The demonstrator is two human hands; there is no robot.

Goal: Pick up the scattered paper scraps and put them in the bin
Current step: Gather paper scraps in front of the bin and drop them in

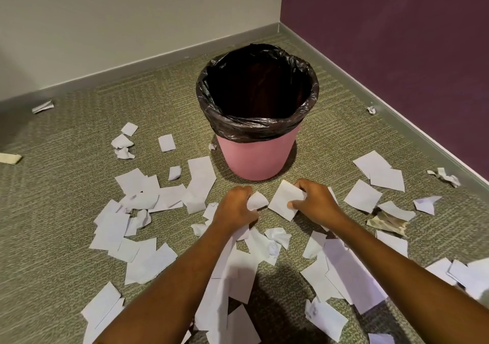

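Observation:
A pink bin [255, 158] lined with a black bag [254, 129] stands upright on the carpet, its mouth dark inside. Just in front of it, my left hand [235, 207] is closed around a small curled white scrap [257, 200]. My right hand [316, 200] grips a flat white paper piece [283, 202] by its right edge. Several white paper scraps lie scattered over the carpet, a thick cluster at the left [148, 198] and more under my forearms [341, 267].
The bin sits near a room corner where a beige wall [132, 26] meets a purple wall [397, 52], both with grey skirting. Stray crumpled scraps lie by the left skirting [42, 106] and right skirting [371, 110]. A brownish torn piece [387, 222] lies at the right.

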